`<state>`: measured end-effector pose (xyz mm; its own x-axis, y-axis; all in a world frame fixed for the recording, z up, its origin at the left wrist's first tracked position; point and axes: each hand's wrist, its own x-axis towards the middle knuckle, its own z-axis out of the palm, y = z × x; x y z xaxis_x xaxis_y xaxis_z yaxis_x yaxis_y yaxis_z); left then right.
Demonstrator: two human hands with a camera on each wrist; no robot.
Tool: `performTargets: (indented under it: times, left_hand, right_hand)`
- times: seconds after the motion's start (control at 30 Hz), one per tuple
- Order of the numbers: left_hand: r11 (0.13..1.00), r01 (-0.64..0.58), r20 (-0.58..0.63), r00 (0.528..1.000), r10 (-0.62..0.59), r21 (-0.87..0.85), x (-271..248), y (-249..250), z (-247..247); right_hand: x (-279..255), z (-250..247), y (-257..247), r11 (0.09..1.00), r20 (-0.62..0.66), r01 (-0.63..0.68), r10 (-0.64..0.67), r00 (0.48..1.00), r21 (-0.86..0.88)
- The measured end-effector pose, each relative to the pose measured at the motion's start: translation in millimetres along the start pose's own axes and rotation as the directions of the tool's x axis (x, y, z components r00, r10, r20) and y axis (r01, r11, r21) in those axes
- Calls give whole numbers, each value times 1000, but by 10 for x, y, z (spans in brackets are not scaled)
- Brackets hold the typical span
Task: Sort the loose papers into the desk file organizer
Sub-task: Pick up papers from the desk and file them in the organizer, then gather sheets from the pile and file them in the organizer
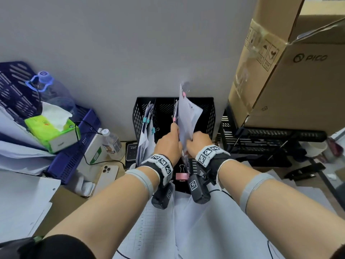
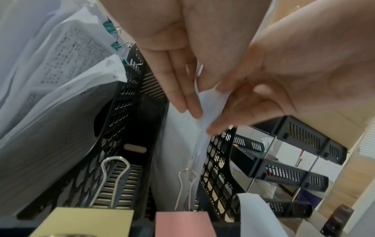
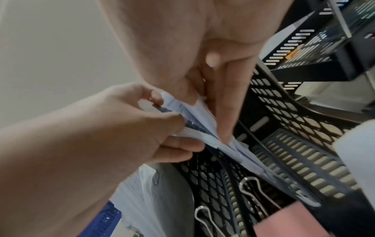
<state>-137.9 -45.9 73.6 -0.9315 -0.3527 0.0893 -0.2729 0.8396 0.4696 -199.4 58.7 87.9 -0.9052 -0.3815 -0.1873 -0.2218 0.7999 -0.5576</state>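
A black mesh file organizer [image 1: 209, 113] stands against the wall. Both hands hold a sheaf of white papers [image 1: 187, 116] upright, its lower edge down in the slot behind a pink binder clip [image 1: 182, 175]. My left hand [image 1: 176, 131] pinches the sheaf from the left, thumb on one side and fingers on the other [image 3: 178, 147]. From the right, my right hand [image 1: 190, 140] grips the same sheaf, one finger [image 3: 223, 112] lying straight along the paper [image 3: 205, 128]. The leftmost slot holds papers with teal clips [image 1: 147, 128]. In the left wrist view the papers [image 2: 178, 144] run down into the slot.
A large cardboard box [image 1: 291, 75] sits on black stacked trays [image 1: 270, 141] right of the organizer. Blue baskets [image 1: 74, 146], a tissue box [image 1: 52, 129], a water bottle [image 1: 112, 143] and a phone [image 1: 108, 174] crowd the left. Loose sheets [image 1: 205, 230] lie under my forearms.
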Motion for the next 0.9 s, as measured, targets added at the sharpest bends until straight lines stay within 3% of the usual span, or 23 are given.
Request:
performTargets:
  times: [0.07,0.2,0.33,0.47,0.57,0.63,0.73,0.83,0.9]
  left_hand:
    - [1000,0,18,1000,-1,14,-14,-3,0]
    - [1000,-21,63,998,23,-23,-84,-24,-17]
    - [990,-97,33,994,101,-107,-198,-22,-38]
    - [945,-170,-37,985,166,-280,-344,64,4]
    - [897,-203,35,971,235,-392,-540,161,174]
    - [899,-176,176,948,264,-401,-680,182,357]
    - [970,-107,453,870,197,-218,-885,82,723]
    - [999,-36,494,869,38,-14,-1085,-79,1048]
    - [999,-31,485,874,21,13,-1214,-113,1177]
  right_hand:
    - [13,86,25,997,124,-65,68,990,-31]
    - [3,252,174,993,89,-117,114,989,22]
    - [-148,361,331,988,247,-141,122,961,62]
    - [-456,422,560,967,56,-198,192,980,158]
    - [-769,454,875,927,-1,-317,324,946,200]
    - [-1018,487,1165,878,-4,-433,443,896,204]
    - [-1445,621,1629,736,23,-661,665,746,146]
    - [-1837,773,1955,588,117,-798,790,602,134]
    - [-2024,876,2092,520,215,-848,820,530,106]
